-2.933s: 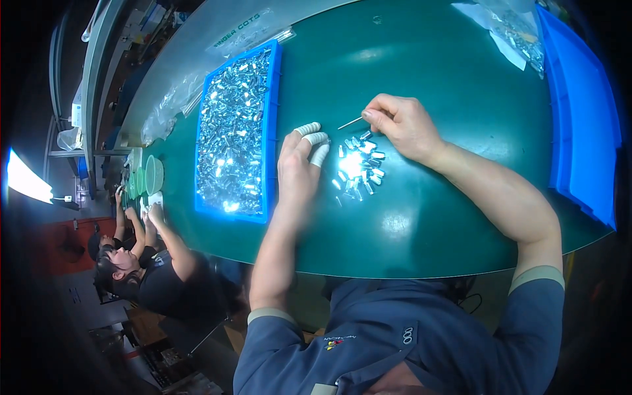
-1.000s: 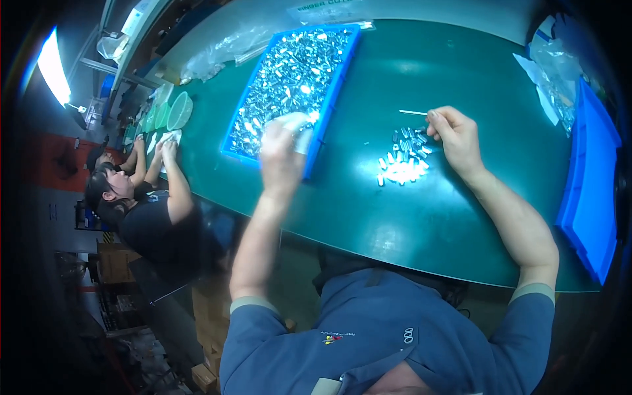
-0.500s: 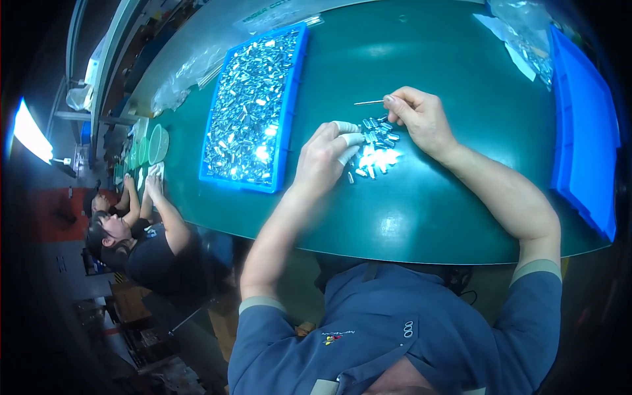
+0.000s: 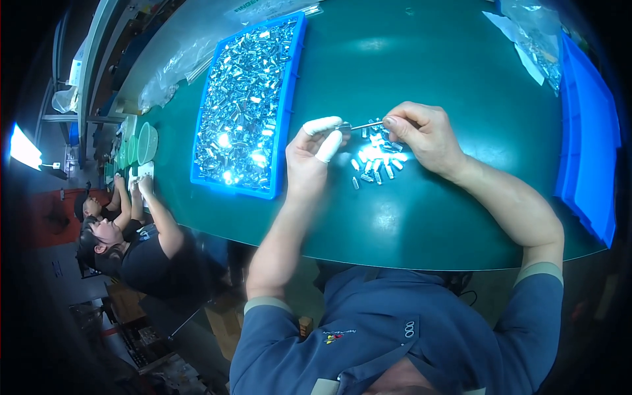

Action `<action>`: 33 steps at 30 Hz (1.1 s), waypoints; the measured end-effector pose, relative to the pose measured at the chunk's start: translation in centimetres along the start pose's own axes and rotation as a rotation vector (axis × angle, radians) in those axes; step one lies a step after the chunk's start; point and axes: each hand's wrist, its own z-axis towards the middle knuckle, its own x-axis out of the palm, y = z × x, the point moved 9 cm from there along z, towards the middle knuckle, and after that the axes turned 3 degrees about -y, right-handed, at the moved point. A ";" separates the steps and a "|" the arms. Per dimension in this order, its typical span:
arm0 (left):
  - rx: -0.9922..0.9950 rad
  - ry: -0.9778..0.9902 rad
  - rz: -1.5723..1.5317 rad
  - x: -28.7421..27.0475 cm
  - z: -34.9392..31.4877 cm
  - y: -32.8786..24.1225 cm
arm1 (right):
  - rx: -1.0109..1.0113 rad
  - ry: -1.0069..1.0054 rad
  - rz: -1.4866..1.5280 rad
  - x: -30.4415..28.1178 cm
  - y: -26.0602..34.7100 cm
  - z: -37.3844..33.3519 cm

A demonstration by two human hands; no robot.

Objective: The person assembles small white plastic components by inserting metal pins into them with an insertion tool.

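Note:
My left hand [image 4: 312,153], with white finger cots on its thumb and fingers, pinches a small shiny metal part [image 4: 343,126]. My right hand [image 4: 424,135] grips a thin metal rod [image 4: 368,124], which points left. The rod's tip meets the part, or lies right at it; whether it goes inside is too small to tell. Below and between both hands, a loose pile of small metal parts [image 4: 376,163] lies on the green table, some washed out by glare. My right fingers cover the rod's near end.
To the left stands a blue tray [image 4: 279,131] filled with similar metal parts. Another blue tray [image 4: 589,138] is at the right edge, near a clear plastic bag [image 4: 536,33]. Two people work at the far left, near a green basket [image 4: 147,143].
My left hand has lifted from the pile and turned, now holding a metal part up by the rod. The rod has come lower to meet it.

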 end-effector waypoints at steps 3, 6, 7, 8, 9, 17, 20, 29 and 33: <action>-0.042 0.010 -0.071 0.1 0.1 0.4 | -0.008 -0.002 0.007 0.3 0.2 0.0; -0.064 0.025 -0.105 0.6 -0.3 0.3 | 0.004 -0.019 0.012 0.1 0.3 0.0; -0.062 0.051 -0.103 0.8 -0.3 0.3 | 0.007 -0.027 0.012 0.1 0.2 0.1; -0.060 0.076 -0.101 1.0 -0.4 0.2 | 0.003 -0.006 0.012 0.3 0.1 0.1; -0.054 0.054 -0.104 0.9 -0.4 0.2 | 0.016 -0.030 0.019 0.1 -0.2 0.0; -0.097 0.163 -0.185 1.5 -0.7 0.6 | 0.098 0.056 0.032 0.9 -0.5 -0.6; -0.107 0.228 -0.243 2.0 -1.0 0.4 | 0.091 0.094 0.002 1.5 0.0 -0.8; -0.020 0.269 -0.043 2.8 -1.8 -1.0 | 0.196 0.195 0.013 3.7 -0.5 -2.3; 0.151 0.214 0.129 2.0 -1.9 -3.2 | 0.148 0.220 0.030 4.5 0.3 -2.0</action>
